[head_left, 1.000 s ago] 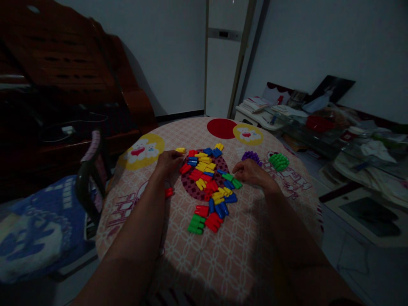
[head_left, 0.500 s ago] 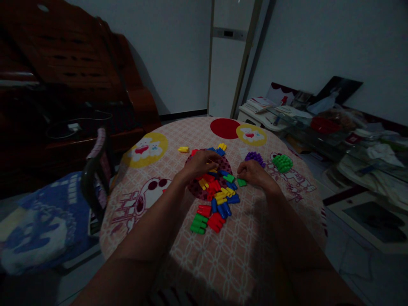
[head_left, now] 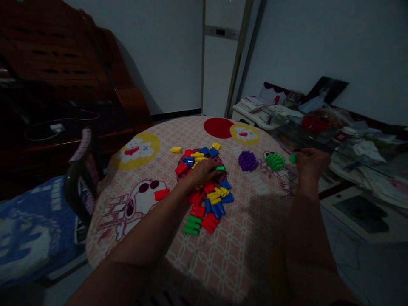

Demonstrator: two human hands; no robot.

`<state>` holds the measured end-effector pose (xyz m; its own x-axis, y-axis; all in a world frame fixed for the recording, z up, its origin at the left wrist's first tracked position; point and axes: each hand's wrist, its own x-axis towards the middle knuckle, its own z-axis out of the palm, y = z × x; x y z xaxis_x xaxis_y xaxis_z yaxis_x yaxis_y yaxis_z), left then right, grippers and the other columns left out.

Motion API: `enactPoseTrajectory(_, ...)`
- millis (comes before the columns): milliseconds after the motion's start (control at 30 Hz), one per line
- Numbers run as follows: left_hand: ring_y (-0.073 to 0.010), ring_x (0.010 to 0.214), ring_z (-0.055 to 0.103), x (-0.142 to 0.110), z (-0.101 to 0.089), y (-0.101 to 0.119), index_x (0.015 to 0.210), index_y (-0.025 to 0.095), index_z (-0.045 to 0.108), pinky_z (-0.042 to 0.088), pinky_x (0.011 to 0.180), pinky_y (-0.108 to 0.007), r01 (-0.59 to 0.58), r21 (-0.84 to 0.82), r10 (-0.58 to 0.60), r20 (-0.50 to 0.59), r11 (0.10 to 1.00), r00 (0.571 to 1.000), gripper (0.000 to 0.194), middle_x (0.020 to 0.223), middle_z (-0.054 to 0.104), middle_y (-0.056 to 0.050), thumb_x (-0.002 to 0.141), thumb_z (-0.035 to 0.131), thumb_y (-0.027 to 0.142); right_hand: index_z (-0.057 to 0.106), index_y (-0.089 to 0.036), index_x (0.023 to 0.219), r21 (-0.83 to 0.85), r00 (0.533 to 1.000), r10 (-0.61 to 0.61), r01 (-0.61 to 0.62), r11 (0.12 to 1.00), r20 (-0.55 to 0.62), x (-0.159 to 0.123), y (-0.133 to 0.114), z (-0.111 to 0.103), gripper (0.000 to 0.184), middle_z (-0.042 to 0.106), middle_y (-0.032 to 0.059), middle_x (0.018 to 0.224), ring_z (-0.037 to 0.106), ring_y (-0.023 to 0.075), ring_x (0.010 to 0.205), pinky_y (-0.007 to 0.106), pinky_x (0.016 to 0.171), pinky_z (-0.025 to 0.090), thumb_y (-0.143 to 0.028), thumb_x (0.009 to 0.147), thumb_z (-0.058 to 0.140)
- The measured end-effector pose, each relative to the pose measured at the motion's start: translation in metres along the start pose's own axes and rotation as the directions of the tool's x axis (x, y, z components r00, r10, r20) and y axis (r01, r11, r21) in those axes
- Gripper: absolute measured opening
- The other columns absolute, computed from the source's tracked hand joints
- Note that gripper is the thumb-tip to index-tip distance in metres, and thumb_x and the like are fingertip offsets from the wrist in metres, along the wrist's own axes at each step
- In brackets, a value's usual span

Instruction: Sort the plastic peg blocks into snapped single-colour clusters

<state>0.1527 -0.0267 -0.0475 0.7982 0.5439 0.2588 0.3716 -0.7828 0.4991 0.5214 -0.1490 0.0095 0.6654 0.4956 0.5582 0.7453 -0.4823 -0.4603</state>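
Observation:
A pile of small red, yellow, blue and green plastic pegs (head_left: pixel 208 199) lies in the middle of a round table (head_left: pixel 242 255) covered by a pink cartoon cloth. My left hand (head_left: pixel 203 171) rests on the pile, fingers curled over the pegs beside a green one (head_left: pixel 220 168). My right hand (head_left: pixel 310 162) is out at the table's right edge, pinching a green peg (head_left: pixel 292 159) next to a green cluster of joined pegs (head_left: pixel 274 161). A purple cluster (head_left: pixel 247 160) sits to the left of the green one.
Single pegs lie apart: a yellow one (head_left: pixel 175 149) at the back, a red one (head_left: pixel 161 194) at the left. A chair back (head_left: pixel 78 178) stands at the table's left. A cluttered low glass table (head_left: pixel 338 140) is to the right, dark wooden furniture (head_left: pixel 57 76) behind left.
My right hand left the pile and carried a green peg right, to the green cluster. My left hand moved from the pile's left edge onto its middle. The view shifted slightly.

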Motion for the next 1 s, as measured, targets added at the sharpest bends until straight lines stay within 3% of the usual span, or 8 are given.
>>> enactPoseTrajectory(100, -0.0229, 0.088, 0.067, 0.000, -0.006, -0.005, 0.111, 0.019, 0.072, 0.049, 0.081, -0.032, 0.080, -0.069, -0.087, -0.103, 0.994, 0.991, 0.027, 0.099, 0.075, -0.007, 0.092, 0.056, 0.032, 0.077, -0.007, 0.103, -0.115, 0.990, 0.137, -0.138, 0.984, -0.016, -0.006, 0.021, 0.013, 0.037, 0.075, 0.0224, 0.095, 0.070, 0.0361, 0.094, 0.046, 0.085, 0.051, -0.017, 0.073, 0.060)
enactPoseTrajectory(233, -0.0236, 0.089, 0.066, -0.002, -0.011, -0.011, 0.112, 0.018, 0.072, 0.049, 0.081, -0.033, 0.182, -0.112, -0.200, -0.180, 0.977, 0.963, 0.030, 0.097, 0.074, -0.007, 0.088, 0.061, 0.032, 0.077, -0.005, 0.103, -0.130, 0.989, 0.133, -0.125, 0.984, 0.061, -0.021, 0.026, 0.033, 0.037, 0.074, 0.0264, 0.100, 0.068, 0.0359, 0.098, 0.048, 0.089, 0.049, -0.017, 0.075, 0.057)
enactPoseTrajectory(367, -0.0227, 0.086, 0.066, -0.004, -0.013, -0.017, 0.105, 0.017, 0.074, 0.048, 0.078, -0.032, 0.217, -0.122, -0.234, -0.149, 0.969, 0.961, 0.028, 0.096, 0.074, -0.007, 0.087, 0.060, 0.033, 0.079, -0.007, 0.098, -0.148, 0.971, 0.117, -0.087, 0.985, 0.206, -0.019, 0.032, 0.037, 0.033, 0.075, 0.0224, 0.096, 0.068, 0.0315, 0.095, 0.042, 0.088, 0.050, -0.018, 0.073, 0.060)
enactPoseTrajectory(533, -0.0238, 0.092, 0.067, -0.005, -0.013, -0.021, 0.109, 0.019, 0.075, 0.049, 0.081, -0.032, 0.215, -0.120, -0.230, -0.131, 0.969, 0.964, 0.030, 0.103, 0.076, -0.008, 0.087, 0.059, 0.033, 0.079, -0.010, 0.102, -0.167, 0.900, 0.128, -0.062, 0.984, 0.417, -0.009, 0.038, 0.030, 0.039, 0.075, 0.0135, 0.081, 0.069, 0.0264, 0.079, 0.036, 0.078, 0.051, -0.019, 0.066, 0.066)
enactPoseTrajectory(633, -0.0247, 0.097, 0.067, -0.005, -0.013, -0.022, 0.111, 0.020, 0.075, 0.049, 0.084, -0.033, 0.215, -0.116, -0.229, -0.128, 0.970, 0.965, 0.032, 0.106, 0.076, -0.007, 0.087, 0.060, 0.033, 0.078, -0.006, 0.101, -0.189, 0.917, 0.107, -0.036, 0.981, 0.384, -0.010, 0.037, 0.031, 0.041, 0.075, 0.0160, 0.082, 0.069, 0.0287, 0.081, 0.038, 0.078, 0.051, -0.018, 0.065, 0.065)
enactPoseTrajectory(767, -0.0248, 0.096, 0.067, -0.005, -0.012, -0.023, 0.113, 0.019, 0.075, 0.050, 0.083, -0.033, 0.206, -0.141, -0.223, -0.115, 0.968, 0.968, 0.034, 0.106, 0.076, -0.008, 0.087, 0.059, 0.033, 0.076, -0.004, 0.108, -0.217, 0.960, -0.038, 0.101, 0.971, 0.276, -0.016, 0.037, 0.035, 0.043, 0.075, 0.0226, 0.099, 0.069, 0.0315, 0.093, 0.042, 0.088, 0.049, -0.016, 0.072, 0.057)
enactPoseTrajectory(1000, -0.0253, 0.096, 0.068, -0.005, -0.012, -0.024, 0.113, 0.018, 0.076, 0.051, 0.083, -0.033, 0.211, -0.136, -0.227, -0.116, 0.968, 0.967, 0.034, 0.106, 0.076, -0.008, 0.086, 0.060, 0.033, 0.072, -0.006, 0.122, -0.198, 0.939, -0.109, 0.181, 0.963, 0.327, -0.020, 0.034, 0.037, 0.051, 0.074, 0.0241, 0.108, 0.068, 0.0311, 0.098, 0.038, 0.088, 0.048, -0.010, 0.076, 0.051)
